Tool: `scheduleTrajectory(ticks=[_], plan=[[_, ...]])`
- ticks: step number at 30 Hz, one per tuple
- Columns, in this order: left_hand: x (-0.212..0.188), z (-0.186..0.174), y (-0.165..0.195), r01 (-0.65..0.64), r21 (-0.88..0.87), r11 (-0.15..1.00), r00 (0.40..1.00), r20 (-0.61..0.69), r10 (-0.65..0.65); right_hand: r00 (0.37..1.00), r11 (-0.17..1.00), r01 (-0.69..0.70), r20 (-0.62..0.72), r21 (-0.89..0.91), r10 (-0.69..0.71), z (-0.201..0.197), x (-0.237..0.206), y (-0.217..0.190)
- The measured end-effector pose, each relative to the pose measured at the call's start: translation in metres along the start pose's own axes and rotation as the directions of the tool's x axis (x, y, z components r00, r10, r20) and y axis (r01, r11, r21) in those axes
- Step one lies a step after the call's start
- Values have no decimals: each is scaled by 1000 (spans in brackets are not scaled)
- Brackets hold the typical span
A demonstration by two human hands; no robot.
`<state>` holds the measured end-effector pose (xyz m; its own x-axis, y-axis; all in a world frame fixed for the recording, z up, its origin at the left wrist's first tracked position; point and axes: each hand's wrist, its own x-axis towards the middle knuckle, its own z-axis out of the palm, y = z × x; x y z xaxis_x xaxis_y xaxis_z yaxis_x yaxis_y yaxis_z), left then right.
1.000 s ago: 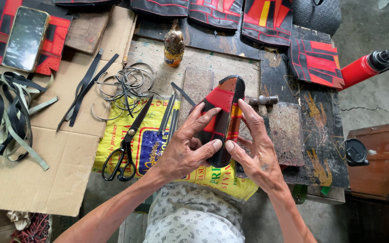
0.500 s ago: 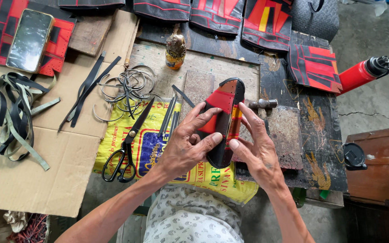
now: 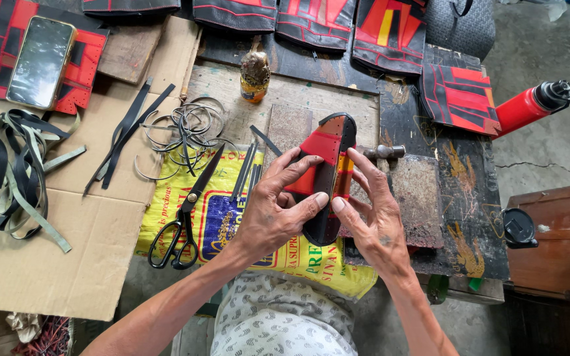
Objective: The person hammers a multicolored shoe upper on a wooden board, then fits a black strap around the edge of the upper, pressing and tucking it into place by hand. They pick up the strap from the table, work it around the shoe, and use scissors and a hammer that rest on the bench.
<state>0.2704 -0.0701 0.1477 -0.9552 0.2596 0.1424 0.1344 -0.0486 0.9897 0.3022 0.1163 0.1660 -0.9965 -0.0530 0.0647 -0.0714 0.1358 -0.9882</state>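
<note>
- A long, folded black-and-red patchwork leather piece with an orange strip (image 3: 324,173) is held on edge above the worn wooden work board (image 3: 338,99), its rounded end pointing away from the person.
- The left hand (image 3: 273,211) grips this leather piece from its left side, fingers curled across the red face and the thumb pressed against the near black end.
- The right hand (image 3: 374,214) clasps the leather piece from its right side, fingers spread along the orange strip and the thumb tip meeting the left thumb at the near end.
- A small steel hammer head (image 3: 385,152) lies on the board just right of the leather piece.
- A yellow printed plastic sack (image 3: 232,211) is spread beneath and to the left of the leather piece.
- Black-handled tailor's scissors (image 3: 183,221) rest on that sack, left of the leather piece.
- A tangle of thin wire rings (image 3: 179,128) sits further left and away from the person.
- A small brown glue-crusted bottle (image 3: 254,77) stands beyond the leather piece.
- A red cylindrical flask with a black cap (image 3: 529,105) lies well to the right of the leather piece.
- A smartphone (image 3: 41,60) rests far left on another red-and-black panel (image 3: 84,59).
</note>
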Motion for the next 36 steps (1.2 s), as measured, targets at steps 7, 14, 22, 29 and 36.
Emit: scheduleTrajectory(ticks=[7, 14, 22, 29, 36], plan=[[-2, 3, 2, 3, 59, 998, 999, -33, -1, 998, 977, 11, -64, -213, -26, 8, -5, -6], [-4, 4, 6, -7, 99, 995, 999, -32, 11, 994, 955, 48, -84, -294, -76, 14, -10, -2], [-4, 4, 13, 2, 140, 990, 1000, -27, 2, 994, 956, 33, -90, -292, -61, 11, -10, -1], [-1, 3, 8, -43, 156, 987, 998, -32, 49, 998, 952, 41, -28, -302, -52, 4, -4, -5], [10, -2, 0, -1, -37, 999, 999, 33, 3, 1000, 970, 17, -19, -243, -22, 3, -2, -8]])
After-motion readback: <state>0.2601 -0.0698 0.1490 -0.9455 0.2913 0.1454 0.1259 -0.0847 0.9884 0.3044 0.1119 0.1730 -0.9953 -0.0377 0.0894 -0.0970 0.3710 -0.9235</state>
